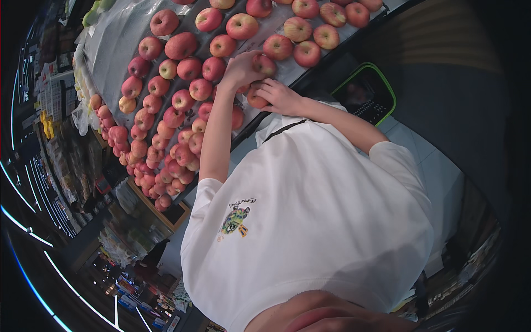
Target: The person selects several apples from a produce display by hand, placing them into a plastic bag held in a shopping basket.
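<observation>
My left hand (242,69) reaches over the near edge of the apple display, its fingers and thumb curled around a red apple (264,66). Close by, nearer my body, my right hand (278,96) has its fingers over another red-orange apple (256,99). Part of one more apple shows between the hands. Rows of red and yellowish apples lie around them on dark and clear plastic liners, among them a large apple (242,26) above my left hand. The undersides of both held apples are hidden.
The display's dark edge (309,74) runs diagonally in front of me. Below it, right of my right forearm, is a black basket with a green rim (394,93). Apples are piled closely at the left (139,148). Plastic bags (81,118) hang beyond the display's left side.
</observation>
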